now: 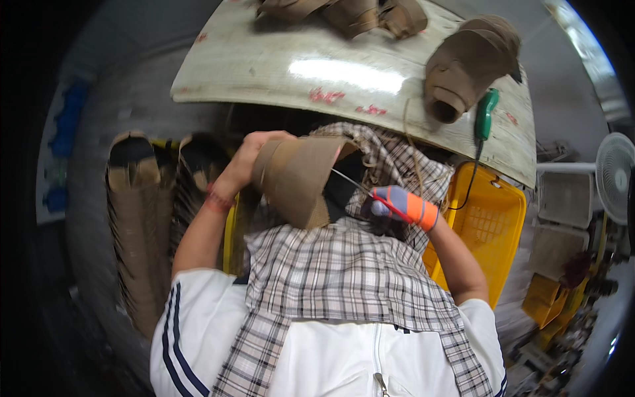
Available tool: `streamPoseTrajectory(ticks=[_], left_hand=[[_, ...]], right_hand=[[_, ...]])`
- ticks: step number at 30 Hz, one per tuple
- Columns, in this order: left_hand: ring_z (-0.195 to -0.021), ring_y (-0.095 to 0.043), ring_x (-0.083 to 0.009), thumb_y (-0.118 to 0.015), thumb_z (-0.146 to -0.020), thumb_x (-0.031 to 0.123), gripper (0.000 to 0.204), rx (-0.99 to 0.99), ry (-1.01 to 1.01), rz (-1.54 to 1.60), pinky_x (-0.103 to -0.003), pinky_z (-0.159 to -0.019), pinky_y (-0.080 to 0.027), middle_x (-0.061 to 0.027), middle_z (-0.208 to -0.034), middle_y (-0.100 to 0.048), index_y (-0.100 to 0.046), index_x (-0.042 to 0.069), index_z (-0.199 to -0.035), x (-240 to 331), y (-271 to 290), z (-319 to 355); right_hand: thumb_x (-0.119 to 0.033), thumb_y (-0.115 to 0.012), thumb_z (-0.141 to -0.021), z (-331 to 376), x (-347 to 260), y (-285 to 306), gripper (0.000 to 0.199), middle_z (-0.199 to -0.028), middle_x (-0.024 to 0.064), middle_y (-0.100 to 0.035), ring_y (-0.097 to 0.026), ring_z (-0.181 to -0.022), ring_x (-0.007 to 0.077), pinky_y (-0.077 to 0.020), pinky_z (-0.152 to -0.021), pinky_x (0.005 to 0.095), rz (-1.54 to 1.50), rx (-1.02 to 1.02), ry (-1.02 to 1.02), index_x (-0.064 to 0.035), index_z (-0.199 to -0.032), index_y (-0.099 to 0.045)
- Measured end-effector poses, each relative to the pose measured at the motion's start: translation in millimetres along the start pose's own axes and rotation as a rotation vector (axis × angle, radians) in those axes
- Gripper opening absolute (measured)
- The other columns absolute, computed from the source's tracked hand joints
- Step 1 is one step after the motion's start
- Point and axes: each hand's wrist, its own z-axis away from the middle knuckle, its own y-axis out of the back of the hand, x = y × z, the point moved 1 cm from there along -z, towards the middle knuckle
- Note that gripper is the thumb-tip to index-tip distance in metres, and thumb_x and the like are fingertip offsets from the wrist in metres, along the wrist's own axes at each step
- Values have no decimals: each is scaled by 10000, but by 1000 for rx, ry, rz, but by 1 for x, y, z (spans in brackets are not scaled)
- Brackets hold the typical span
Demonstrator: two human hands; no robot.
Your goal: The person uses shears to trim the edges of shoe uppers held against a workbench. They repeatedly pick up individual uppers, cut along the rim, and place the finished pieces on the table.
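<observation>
My bare left hand (254, 152), with a red band at the wrist, grips a brown fabric shoe upper (288, 178) by its left side. The upper is held above my lap, its dark opening turned toward the right. My right hand (403, 205), in a grey and orange glove, is closed on red-handled scissors (390, 204). Their thin metal blades point up and left to the edge of the upper's opening. Fingers cover much of the handle, so whether the blades are apart cannot be told. A plaid apron (344, 264) lies over my front.
Ahead stands a pale worktable (264, 59) with more brown uppers (473, 63) on it. A green handheld tool (487, 114) with a black cord lies at its right edge. Below sits a yellow basket (493, 231). Stacked uppers (142, 231) stand at left; a white fan (615, 175) at far right.
</observation>
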Motion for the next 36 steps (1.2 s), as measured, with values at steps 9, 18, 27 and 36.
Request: streamPoseTrajectory(ticks=[9, 18, 27, 36], left_hand=[[-852, -694, -271, -611, -757, 47, 343, 186, -850, -1348, -397, -888, -518, -130, -941, -717, -680, -9, -1088, 122, 50, -55], [-883, -679, -226, -566, -825, 83, 286, 8, -1084, -1498, -404, -976, -486, -125, -1028, -675, -640, 28, -1096, 85, 41, -147], [-1085, -635, -212, -486, -889, 10, 423, 44, -1025, -1179, -374, -943, -499, -93, -1304, -609, -592, 135, -1280, 60, 21, -225], [-624, -636, -148, -709, -871, 192, 568, 430, -14, -285, -270, -596, -541, -125, -1128, -580, -459, 5, -1346, -13, 75, -311]], right_hand=[[-415, -549, -973, 36, 14, -43, 468, -656, -52, -514, -448, -583, 38, -369, -539, 191, -572, 450, 189, 30, -1105, -614], [-491, -488, -989, 27, 1, -53, 568, -612, -64, -454, -386, -539, 35, -317, -497, 199, -698, 516, 300, 48, -1126, -601], [-495, -502, -981, 33, -4, -52, 607, -619, -46, -471, -392, -535, 44, -338, -514, 198, -719, 518, 288, 73, -1182, -573], [-530, -426, -991, 35, -12, -46, 640, -636, -11, -512, -440, -607, 90, -350, -592, 233, -664, 517, 212, 59, -1163, -608]])
